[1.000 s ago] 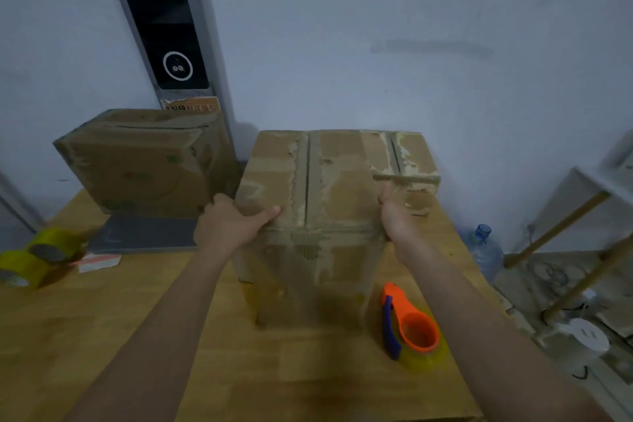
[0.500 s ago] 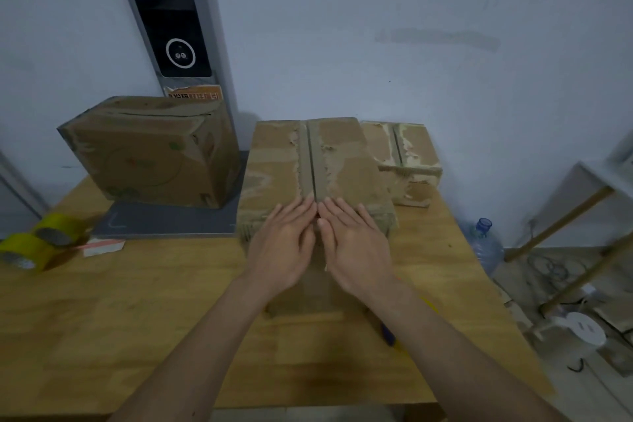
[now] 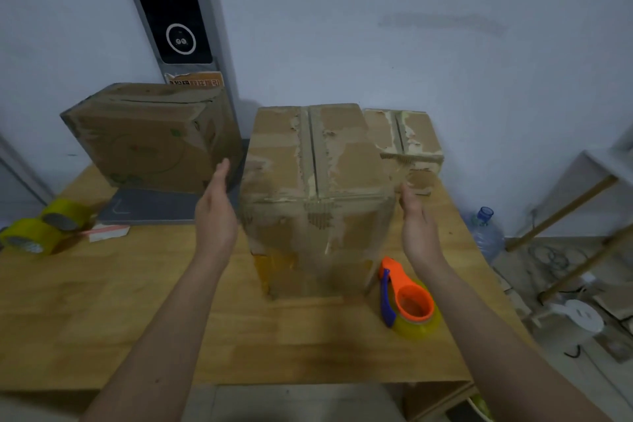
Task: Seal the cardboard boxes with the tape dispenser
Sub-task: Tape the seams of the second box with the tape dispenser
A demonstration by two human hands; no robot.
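A tall worn cardboard box (image 3: 318, 181) stands upright in the middle of the wooden table (image 3: 102, 319), its two top flaps lying closed with a seam down the middle. My left hand (image 3: 215, 212) is open with straight fingers beside the box's left wall. My right hand (image 3: 416, 226) is open beside its right wall; whether either hand touches the box is unclear. An orange and blue tape dispenser (image 3: 407, 298) with a yellowish roll lies on the table just right of the box's base, below my right wrist.
A second cardboard box (image 3: 150, 137) lies tilted at the back left on a grey board (image 3: 150, 209). A smaller box (image 3: 407, 144) sits behind the tall one at the right. Two yellow tape rolls (image 3: 37, 229) lie at the left edge. A water bottle (image 3: 484, 233) stands on the floor, right.
Both hands have left the top flaps, where they lay flat side by side, and moved apart to the box's left and right sides. The tape dispenser is uncovered again.
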